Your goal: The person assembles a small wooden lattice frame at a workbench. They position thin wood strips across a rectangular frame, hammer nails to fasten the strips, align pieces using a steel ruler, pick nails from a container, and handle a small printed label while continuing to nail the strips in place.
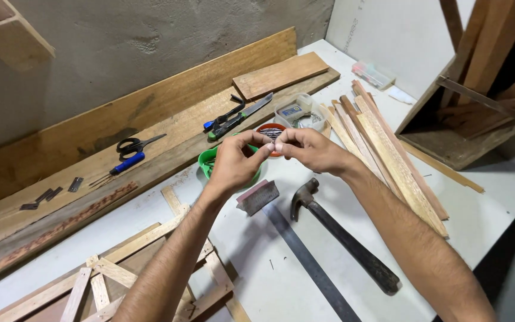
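At the far left, a lattice of pale wooden slats point(144, 262) lies flat on the white table point(496, 203), cut off by the lower edge. Behind it, long planks point(90, 149) lean along the grey wall, carrying black-handled scissors point(135, 144), a blue-handled tool point(127, 163) and a knife point(242, 116).

Moving toward the middle, the left hand point(233, 162) is raised above the table, fingers curled, thumb and forefinger pinched together at their tips. The right hand point(308, 149) meets it, its own fingertips pressed against those of the left. Something very small sits between the four fingertips, right where the two hands touch; only a pale glint shows there, so its shape, its colour and the way its long axis runs cannot be made out. Both hands are closed on that tiny thing, above a green bowl point(208, 162) and an orange-rimmed dish point(271, 129) that they partly hide.

Below the hands, a small block with a pinkish top point(258, 196) lies on the table, beside a dark metal ruler point(311, 265) running diagonally toward the lower edge. A hammer point(344, 235) lies just right of it, head toward the hands, dark handle pointing to the lower right.

Further right, a bundle of thin reddish and pale strips point(388, 149) lies fanned out under the right forearm, and a wooden frame point(478, 113) stands at the edge.
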